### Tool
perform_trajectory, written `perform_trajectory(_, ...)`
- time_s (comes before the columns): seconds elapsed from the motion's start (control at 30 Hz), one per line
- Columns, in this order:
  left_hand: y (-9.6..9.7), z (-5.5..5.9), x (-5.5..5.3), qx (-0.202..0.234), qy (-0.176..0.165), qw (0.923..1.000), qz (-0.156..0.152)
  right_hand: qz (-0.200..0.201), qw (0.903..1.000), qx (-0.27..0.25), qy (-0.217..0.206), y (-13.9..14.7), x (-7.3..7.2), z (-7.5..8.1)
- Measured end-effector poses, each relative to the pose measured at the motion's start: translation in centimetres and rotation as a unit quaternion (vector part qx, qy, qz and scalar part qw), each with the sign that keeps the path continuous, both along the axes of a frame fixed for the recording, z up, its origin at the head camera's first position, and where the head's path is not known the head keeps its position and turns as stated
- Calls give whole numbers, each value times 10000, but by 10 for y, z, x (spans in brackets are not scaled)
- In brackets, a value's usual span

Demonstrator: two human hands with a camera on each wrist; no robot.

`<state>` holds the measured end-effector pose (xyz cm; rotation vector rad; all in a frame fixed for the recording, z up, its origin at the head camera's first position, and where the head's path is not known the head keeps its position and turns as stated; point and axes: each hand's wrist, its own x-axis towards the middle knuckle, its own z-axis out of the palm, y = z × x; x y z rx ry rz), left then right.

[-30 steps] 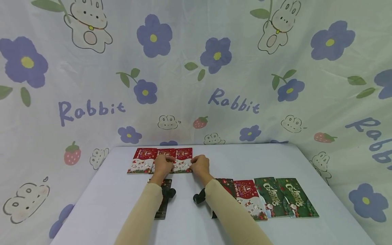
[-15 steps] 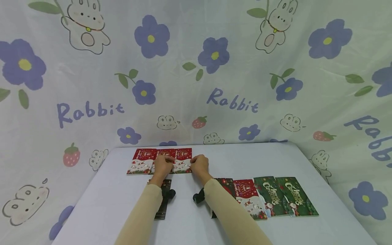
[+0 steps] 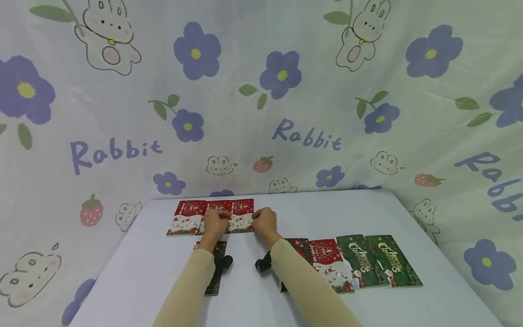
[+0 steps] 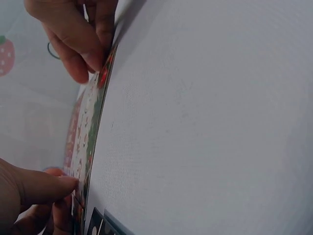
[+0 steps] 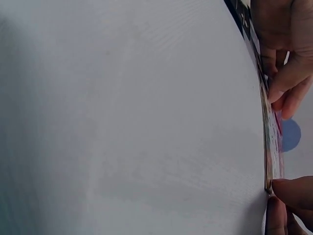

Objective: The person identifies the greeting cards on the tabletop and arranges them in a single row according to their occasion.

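Observation:
Three red-and-white Christmas cards lie side by side at the back left of the white table: a left card (image 3: pixel 186 218), a middle card (image 3: pixel 216 205) and a right card (image 3: pixel 241 213). My left hand (image 3: pixel 215 222) reaches across the middle one and pinches the right card's left edge. At that card's opposite edge, my right hand (image 3: pixel 265 221) pinches near the front corner. The right wrist view shows the right thumb (image 5: pixel 293 192) on top of the corner. In the left wrist view the left thumb (image 4: pixel 51 187) lies along the card's surface.
A dark card (image 3: pixel 213 284) lies beneath the left forearm. To the right stand a row of flat cards: a dark red-patterned card (image 3: pixel 301 247), a red card (image 3: pixel 330 263) and two overlapping green cards (image 3: pixel 392 259). A patterned curtain (image 3: pixel 229 109) hangs behind the table (image 3: pixel 135 268).
The head view has shifted slightly, so the scene sits a little further left. Both hands stay at the same card's edges.

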<state>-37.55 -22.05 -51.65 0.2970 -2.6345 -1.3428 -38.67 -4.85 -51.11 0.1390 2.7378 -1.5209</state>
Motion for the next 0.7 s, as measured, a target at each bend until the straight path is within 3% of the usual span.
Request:
perform_trajectory(0.43,-4,0,7,176,229,9995,-102,308,9990,-266,204,8,5,0)
perform_trajectory(0.7,5,8,9,302,467,9983,-146,320,9964,-655,424,21,10,14)
